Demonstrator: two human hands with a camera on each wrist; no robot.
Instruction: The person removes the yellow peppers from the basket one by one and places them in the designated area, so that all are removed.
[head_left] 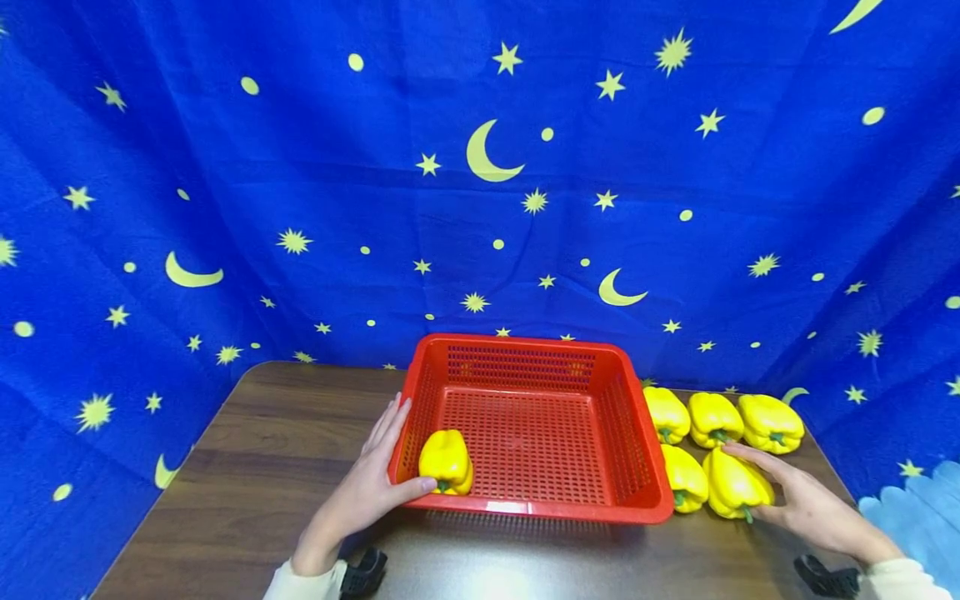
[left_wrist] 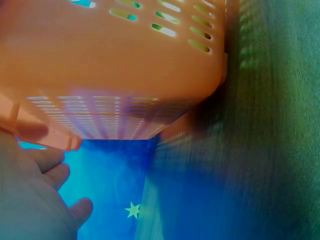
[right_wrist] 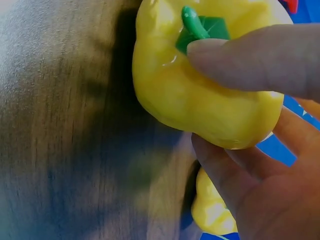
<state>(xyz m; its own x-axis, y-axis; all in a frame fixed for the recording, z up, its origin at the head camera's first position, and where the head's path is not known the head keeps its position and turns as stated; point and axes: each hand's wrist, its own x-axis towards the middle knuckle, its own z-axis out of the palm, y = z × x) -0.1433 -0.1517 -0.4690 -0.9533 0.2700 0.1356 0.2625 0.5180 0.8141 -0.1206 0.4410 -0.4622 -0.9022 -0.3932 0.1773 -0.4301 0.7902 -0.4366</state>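
A red plastic basket [head_left: 525,505] with slotted walls stands on the table, one yellow bell pepper [head_left: 446,460] lying in its front left corner. My left hand [head_left: 367,485] holds the basket at that corner, thumb over the rim by the pepper and fingers along the outer left side. In the left wrist view the basket's wall [left_wrist: 110,55] fills the top, with fingertips below it. To the right of the basket, my right hand [head_left: 806,504] grips another yellow bell pepper [head_left: 731,482]. The right wrist view shows the thumb beside that pepper's green stem [right_wrist: 194,22], fingers around its far side.
Several more yellow bell peppers [head_left: 715,417] sit close together at the basket's right, near the table's back right edge. Brown wood table [head_left: 247,483] extends left of the basket. A blue star-and-moon cloth [head_left: 375,208] hangs behind, and light-blue fluffy material [head_left: 918,517] shows at far right.
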